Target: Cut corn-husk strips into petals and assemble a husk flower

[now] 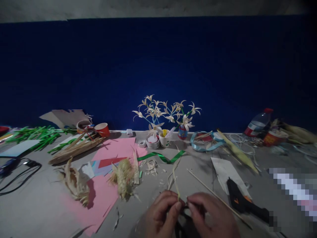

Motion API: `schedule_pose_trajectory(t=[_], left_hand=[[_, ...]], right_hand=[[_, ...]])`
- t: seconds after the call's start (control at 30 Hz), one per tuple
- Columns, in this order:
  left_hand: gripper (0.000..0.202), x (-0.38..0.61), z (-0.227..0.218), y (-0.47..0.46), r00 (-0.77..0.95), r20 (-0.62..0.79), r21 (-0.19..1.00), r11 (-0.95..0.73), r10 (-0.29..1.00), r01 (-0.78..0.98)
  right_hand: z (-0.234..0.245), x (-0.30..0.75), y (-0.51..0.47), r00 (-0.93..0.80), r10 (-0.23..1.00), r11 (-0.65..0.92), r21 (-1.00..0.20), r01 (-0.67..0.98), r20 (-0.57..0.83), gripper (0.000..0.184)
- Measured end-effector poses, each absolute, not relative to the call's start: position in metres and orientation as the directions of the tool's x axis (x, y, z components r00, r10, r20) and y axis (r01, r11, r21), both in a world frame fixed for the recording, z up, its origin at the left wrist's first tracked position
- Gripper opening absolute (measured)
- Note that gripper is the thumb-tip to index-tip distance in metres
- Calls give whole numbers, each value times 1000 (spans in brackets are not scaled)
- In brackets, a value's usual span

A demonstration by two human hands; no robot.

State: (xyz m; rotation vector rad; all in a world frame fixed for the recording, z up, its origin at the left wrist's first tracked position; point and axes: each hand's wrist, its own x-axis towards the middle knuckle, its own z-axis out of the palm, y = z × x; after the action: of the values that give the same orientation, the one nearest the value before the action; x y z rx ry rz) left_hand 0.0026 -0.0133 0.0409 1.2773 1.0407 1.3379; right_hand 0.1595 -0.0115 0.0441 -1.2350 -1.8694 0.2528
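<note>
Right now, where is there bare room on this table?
Front left between black cable and pink paper; also between green ribbon and white sheet. Crowded at the back around the paper flowers, and where left hand and right hand pinch a husk strip.

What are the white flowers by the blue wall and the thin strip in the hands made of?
The flowers look like dried corn husk: pale, matte, pointed petals, close in tone to the husk bundle nearby. The strip that the left hand pinches seems to be the same stuff, thin, fibrous and yellowish, though the dim light leaves it open.
</note>
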Motion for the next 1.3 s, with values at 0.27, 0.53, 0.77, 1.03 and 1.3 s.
schedule_pose_trajectory(t=[0.27,0.53,0.77,1.03,1.3], left_hand=[[22,-1,35,-13,156,287,957,-290,945,-6],[24,-9,34,-12,268,268,957,-287,925,35],[23,-12,38,-10,289,239,968,-251,927,7],[18,-8,35,-12,230,314,948,-316,921,-29],[20,-10,42,-13,272,278,956,-293,921,17]], right_hand=[[100,175,20,-601,527,844,-283,456,601,35],[96,175,19,-586,584,811,-362,460,562,28],[94,172,18,-524,632,775,-453,441,571,15],[82,164,7,-424,733,675,-645,359,532,15],[77,164,3,-377,773,627,-705,332,511,19]])
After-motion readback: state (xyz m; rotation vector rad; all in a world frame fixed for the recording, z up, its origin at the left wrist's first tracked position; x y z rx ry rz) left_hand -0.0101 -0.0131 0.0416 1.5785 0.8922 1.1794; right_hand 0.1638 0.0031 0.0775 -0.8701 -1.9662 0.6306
